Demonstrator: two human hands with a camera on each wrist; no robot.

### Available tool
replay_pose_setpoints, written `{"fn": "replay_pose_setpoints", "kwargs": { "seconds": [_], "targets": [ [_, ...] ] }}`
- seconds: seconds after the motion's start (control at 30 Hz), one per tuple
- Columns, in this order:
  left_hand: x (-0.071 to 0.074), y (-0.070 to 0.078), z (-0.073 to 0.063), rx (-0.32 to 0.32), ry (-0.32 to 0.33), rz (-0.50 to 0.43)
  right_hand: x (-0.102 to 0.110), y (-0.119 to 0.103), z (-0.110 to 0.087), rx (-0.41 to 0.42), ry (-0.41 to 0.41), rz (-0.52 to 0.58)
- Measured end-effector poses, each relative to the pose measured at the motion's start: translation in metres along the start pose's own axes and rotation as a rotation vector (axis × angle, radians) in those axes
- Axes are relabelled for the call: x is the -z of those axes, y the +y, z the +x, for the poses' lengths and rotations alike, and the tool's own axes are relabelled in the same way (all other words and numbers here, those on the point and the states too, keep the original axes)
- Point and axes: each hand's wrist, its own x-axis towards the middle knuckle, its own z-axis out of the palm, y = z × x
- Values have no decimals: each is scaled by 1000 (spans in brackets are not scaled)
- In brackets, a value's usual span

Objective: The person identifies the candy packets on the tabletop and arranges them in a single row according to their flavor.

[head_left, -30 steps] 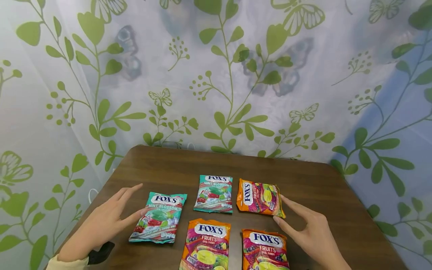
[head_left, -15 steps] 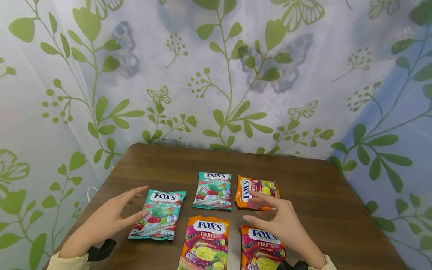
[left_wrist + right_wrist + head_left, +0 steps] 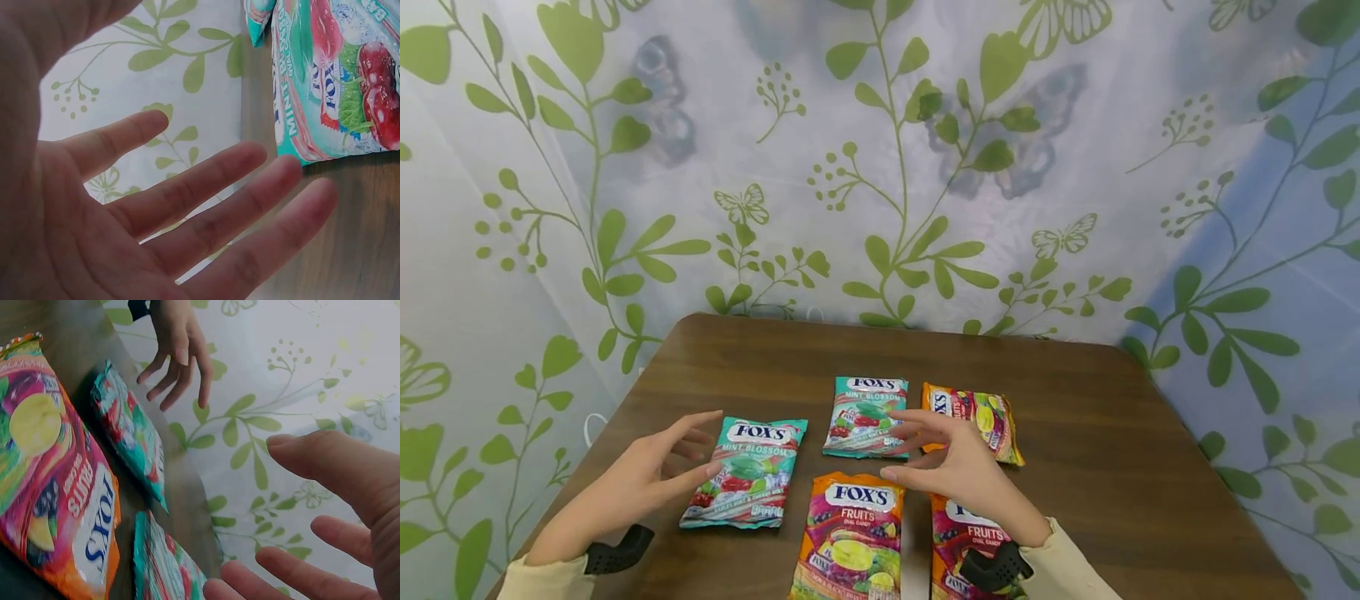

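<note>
Mostly, the room to move lies to the right and at the back: a wide stretch of table point(image 3: 1120, 433) runs from the bags to the right edge, and another reaches the rounded far corners, where the curtain point(image 3: 775, 167) hangs close behind. Leftward, only a narrower strip parts the left mint bag point(image 3: 748, 475) from the edge. Slim gaps separate it from the middle mint bag point(image 3: 863, 417), and that from the sideways fruit bag point(image 3: 981, 417). The middle fruit bag point(image 3: 850, 537) and right fruit bag point(image 3: 955, 533) run off the bottom of the head view, a thin strip between them.

Mint bags are teal with cherries; fruit bags, orange and magenta with yellow candy. All look crinkled and glossy, lying face up.

The left hand point(image 3: 658, 467) hangs beside the left mint bag, thumb and fingers apart. The right hand point(image 3: 951, 458) hovers over the middle bags, its fingers likewise spread.
</note>
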Motion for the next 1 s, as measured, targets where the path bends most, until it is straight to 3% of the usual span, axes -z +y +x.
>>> {"fn": "replay_pose_setpoints", "kwargs": {
  "seconds": [0.3,0.6,0.77,1.0],
  "targets": [
    [-3,-8,7,38,-35,-17,-31,5,25,-11,-112,117],
    [-7,-14,8,78,-43,-21,-60,5,43,-50,-157,78],
    [-7,-13,4,50,-37,17,-75,2,54,-72,-197,89],
    [-7,-17,5,5,-63,-3,-89,2,65,-105,-195,91]
  ]
}}
